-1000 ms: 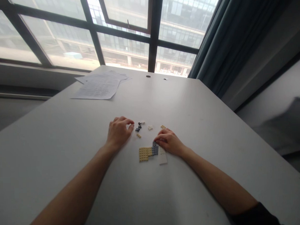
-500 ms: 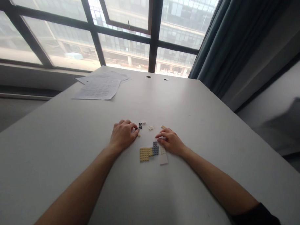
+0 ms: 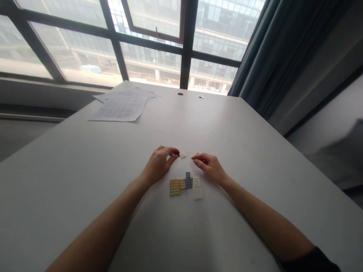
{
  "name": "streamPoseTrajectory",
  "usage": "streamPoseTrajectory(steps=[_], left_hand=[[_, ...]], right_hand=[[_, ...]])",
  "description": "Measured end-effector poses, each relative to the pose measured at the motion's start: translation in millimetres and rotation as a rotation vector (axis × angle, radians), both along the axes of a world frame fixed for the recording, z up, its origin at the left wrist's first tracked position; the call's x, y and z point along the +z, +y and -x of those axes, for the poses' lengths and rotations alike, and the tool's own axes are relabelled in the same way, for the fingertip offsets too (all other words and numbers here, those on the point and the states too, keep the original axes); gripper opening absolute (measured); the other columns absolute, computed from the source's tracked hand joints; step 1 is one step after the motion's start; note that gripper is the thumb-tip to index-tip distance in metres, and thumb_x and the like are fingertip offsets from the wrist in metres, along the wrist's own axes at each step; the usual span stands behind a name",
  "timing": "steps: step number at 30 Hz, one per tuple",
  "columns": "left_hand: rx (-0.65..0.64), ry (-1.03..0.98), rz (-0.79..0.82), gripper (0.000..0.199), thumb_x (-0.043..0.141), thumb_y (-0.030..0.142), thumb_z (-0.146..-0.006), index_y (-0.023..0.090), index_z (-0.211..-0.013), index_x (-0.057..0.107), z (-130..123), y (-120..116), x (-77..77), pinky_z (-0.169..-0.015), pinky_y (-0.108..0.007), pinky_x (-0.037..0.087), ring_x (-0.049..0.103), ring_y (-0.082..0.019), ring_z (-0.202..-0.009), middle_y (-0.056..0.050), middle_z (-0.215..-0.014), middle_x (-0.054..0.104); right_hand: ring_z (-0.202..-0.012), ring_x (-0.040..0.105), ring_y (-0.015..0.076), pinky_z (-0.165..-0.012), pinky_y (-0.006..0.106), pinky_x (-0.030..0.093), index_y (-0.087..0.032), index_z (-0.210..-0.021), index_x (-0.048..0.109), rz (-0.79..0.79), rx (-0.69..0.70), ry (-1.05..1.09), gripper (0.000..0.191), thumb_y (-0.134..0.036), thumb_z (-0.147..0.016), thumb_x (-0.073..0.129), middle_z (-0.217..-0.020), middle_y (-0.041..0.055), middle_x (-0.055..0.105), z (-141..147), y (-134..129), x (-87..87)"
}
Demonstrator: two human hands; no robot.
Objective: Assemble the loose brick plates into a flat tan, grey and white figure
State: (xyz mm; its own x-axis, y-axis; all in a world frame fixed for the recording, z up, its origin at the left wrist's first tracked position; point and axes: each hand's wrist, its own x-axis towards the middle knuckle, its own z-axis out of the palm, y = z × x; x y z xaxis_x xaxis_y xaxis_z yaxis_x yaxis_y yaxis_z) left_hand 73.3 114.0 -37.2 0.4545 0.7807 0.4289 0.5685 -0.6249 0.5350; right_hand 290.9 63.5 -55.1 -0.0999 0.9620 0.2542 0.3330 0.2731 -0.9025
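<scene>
My left hand (image 3: 159,163) has its thumb and fingers closed around a small dark toy brick (image 3: 178,154) at the fingertips. Just beyond them lie small white bricks (image 3: 183,155). My right hand (image 3: 210,166) is curled in a pinch beside a small tan brick (image 3: 197,153); whatever its fingertips hold is too small to make out. Nearer to me, between the forearms, lies a flat row of studded plates: a tan plate (image 3: 175,187), a smaller tan piece (image 3: 182,184), grey pieces (image 3: 188,183) and a white plate (image 3: 197,193). Neither hand touches this row.
Printed paper sheets (image 3: 121,108) lie on the far left of the white table (image 3: 232,237). Two small round holes, one a dark hole (image 3: 180,94), are near its far edge. Beyond stand a window (image 3: 155,65) and a dark curtain (image 3: 273,49).
My left hand has moved right over the small dark pieces, toward the white bricks. My right hand has shifted slightly away from the plates, its fingers drawn closer together.
</scene>
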Motion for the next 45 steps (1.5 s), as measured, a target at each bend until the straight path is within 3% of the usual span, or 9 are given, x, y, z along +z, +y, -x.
streamPoseTrajectory(steps=[5,14,20,25,29,35,45], left_hand=[[-0.193,-0.051,-0.047,0.007,0.059,0.024,-0.085,0.020,-0.089,0.063,-22,-21,8.0,-0.083,-0.031,0.045,0.057,-0.018,-0.087,-0.002,-0.086,0.068],[-0.129,-0.108,-0.047,0.010,0.066,0.027,-0.080,0.019,-0.077,0.062,-23,-20,2.6,-0.070,-0.026,0.046,0.058,-0.014,-0.072,0.000,-0.074,0.064],[-0.152,-0.041,0.008,0.006,0.061,0.022,-0.082,0.019,-0.078,0.065,-23,-20,3.7,-0.069,-0.025,0.044,0.059,-0.014,-0.071,-0.001,-0.074,0.067],[-0.131,0.038,-0.021,0.012,0.059,0.026,-0.084,0.020,-0.077,0.067,-21,-18,1.7,-0.068,-0.026,0.043,0.058,-0.015,-0.069,-0.001,-0.071,0.066],[-0.126,0.075,-0.039,0.012,0.060,0.026,-0.083,0.020,-0.076,0.067,-18,-14,-1.8,-0.069,-0.027,0.043,0.058,-0.015,-0.071,-0.001,-0.072,0.067],[-0.068,0.075,-0.022,0.012,0.059,0.027,-0.083,0.021,-0.078,0.068,-10,-8,-5.4,-0.067,-0.027,0.043,0.058,-0.015,-0.071,-0.001,-0.073,0.066],[-0.024,0.080,-0.015,0.014,0.057,0.028,-0.083,0.021,-0.077,0.067,-6,-5,-8.1,-0.068,-0.027,0.042,0.057,-0.016,-0.070,0.000,-0.073,0.065]], right_hand=[[-0.063,0.057,0.0117,-0.062,0.025,0.046,-0.016,-0.088,0.070,0.140,0.087,0.214,0.023,-0.036,-0.077,0.067,-0.071,0.0014,0.066,10,-3,4.2],[-0.068,0.059,0.0122,-0.066,0.026,0.048,-0.019,-0.084,0.070,0.178,0.056,0.357,0.019,-0.027,-0.067,0.073,-0.077,0.0011,0.068,14,-5,3.3],[-0.062,0.054,0.0104,-0.061,0.024,0.045,-0.018,-0.084,0.070,0.108,0.002,0.267,0.014,-0.027,-0.073,0.066,-0.070,-0.0008,0.063,12,-2,-1.3],[-0.065,0.059,0.0121,-0.063,0.026,0.049,-0.017,-0.084,0.066,0.156,0.033,0.306,0.017,-0.031,-0.075,0.064,-0.073,0.0007,0.065,13,0,-1.6],[-0.059,0.055,0.0104,-0.060,0.024,0.046,-0.017,-0.087,0.068,0.132,0.033,0.093,0.016,-0.026,-0.078,0.060,-0.069,-0.0006,0.064,9,4,0.8],[-0.072,0.057,0.0123,-0.073,0.026,0.044,-0.021,-0.089,0.073,-0.041,0.080,-0.405,0.017,-0.014,-0.081,0.059,-0.081,0.0014,0.066,7,14,7.1],[-0.070,0.056,0.0107,-0.073,0.025,0.044,-0.020,-0.093,0.072,-0.091,0.120,-0.474,0.020,-0.015,-0.087,0.054,-0.086,0.0023,0.064,5,21,7.3]])
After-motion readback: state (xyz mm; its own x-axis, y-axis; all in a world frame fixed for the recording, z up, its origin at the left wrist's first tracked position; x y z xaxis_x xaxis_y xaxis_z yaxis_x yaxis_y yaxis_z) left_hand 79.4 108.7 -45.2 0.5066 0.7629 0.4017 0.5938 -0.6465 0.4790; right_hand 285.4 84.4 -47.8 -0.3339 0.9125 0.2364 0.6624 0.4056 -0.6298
